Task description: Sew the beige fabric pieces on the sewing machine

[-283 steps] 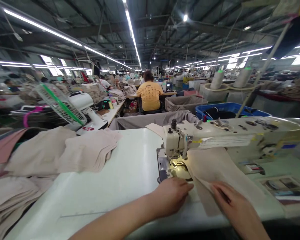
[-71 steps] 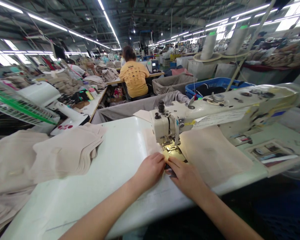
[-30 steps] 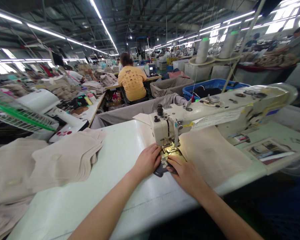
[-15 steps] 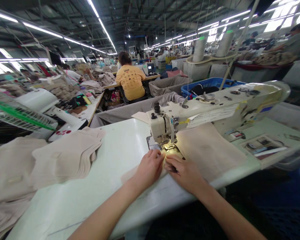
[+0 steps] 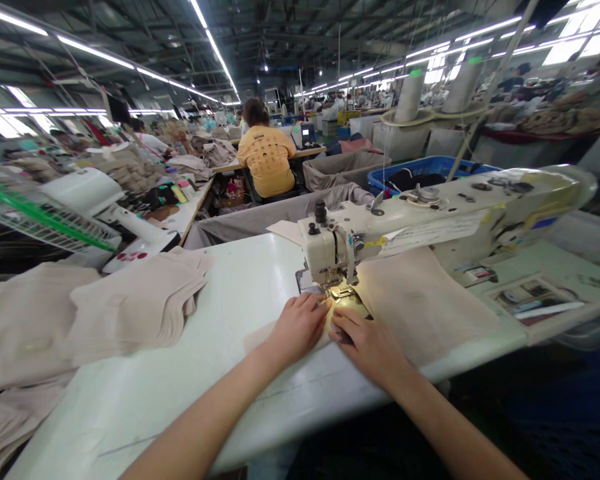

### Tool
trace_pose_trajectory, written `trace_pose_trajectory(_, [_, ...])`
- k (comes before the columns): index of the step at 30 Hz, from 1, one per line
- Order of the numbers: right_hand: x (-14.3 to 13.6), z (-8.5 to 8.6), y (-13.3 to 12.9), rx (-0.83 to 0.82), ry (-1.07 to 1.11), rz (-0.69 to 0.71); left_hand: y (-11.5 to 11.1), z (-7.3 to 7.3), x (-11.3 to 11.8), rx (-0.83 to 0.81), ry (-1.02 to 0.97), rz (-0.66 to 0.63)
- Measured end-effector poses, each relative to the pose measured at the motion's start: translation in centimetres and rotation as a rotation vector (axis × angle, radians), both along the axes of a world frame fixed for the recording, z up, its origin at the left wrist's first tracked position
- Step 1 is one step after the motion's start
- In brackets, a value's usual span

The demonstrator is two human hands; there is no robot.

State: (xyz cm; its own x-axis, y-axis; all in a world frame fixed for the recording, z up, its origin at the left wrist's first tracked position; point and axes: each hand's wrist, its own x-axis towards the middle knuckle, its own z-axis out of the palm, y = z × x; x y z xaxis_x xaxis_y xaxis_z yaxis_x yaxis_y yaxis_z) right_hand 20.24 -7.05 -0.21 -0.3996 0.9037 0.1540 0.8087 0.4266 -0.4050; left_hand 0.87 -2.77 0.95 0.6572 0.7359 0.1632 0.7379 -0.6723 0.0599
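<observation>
A sewing machine [image 5: 325, 257] stands before me, its lit needle area just beyond my fingertips. My left hand [image 5: 300, 327] presses a beige fabric piece [image 5: 257, 338] close to the presser foot, with fingers bent and together. Most of that piece is hidden beneath the hand and wrist. On the right, my right hand [image 5: 367, 347] pinches the same fabric's edge between thumb and curled fingers; something dark shows under its fingers, too small to name. A larger beige panel [image 5: 420, 300] lies flat beside my right hand, under the machine arm.
Stacked beige cut pieces [image 5: 145, 300] lie on the table's left side, near a white fan [image 5: 90, 200]. A tray of small tools [image 5: 535, 297] sits at the right. Behind the machine are a blue basket [image 5: 380, 177] and a seated person in yellow [image 5: 267, 160].
The whole view has shifted slightly to the right. Both hands keep nearly the same place at the needle, with the left fingers a little flatter.
</observation>
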Motion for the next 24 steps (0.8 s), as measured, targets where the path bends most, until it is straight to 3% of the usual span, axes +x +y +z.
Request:
trace_pose_trajectory(12, [-0.3, 0.4, 0.4, -0.007, 0.013, 0.011, 0.7, 0.4, -0.2, 0.008, 0.008, -0.026])
trace_pose_trajectory(17, [0.5, 0.0, -0.5, -0.009, 0.024, 0.022, -1.4, 0.5, 0.3, -0.048, -0.073, -0.114])
trace_pose_trajectory(21, [1.6, -1.2, -1.6, 0.027, 0.029, 0.080, -3.5, -0.4, 0.3, -0.030, -0.086, -0.187])
trace_pose_trajectory(24, [1.9, -1.5, -1.6, 0.039, 0.018, 0.107, -3.8, -1.1, 0.0, 0.029, -0.065, -0.199])
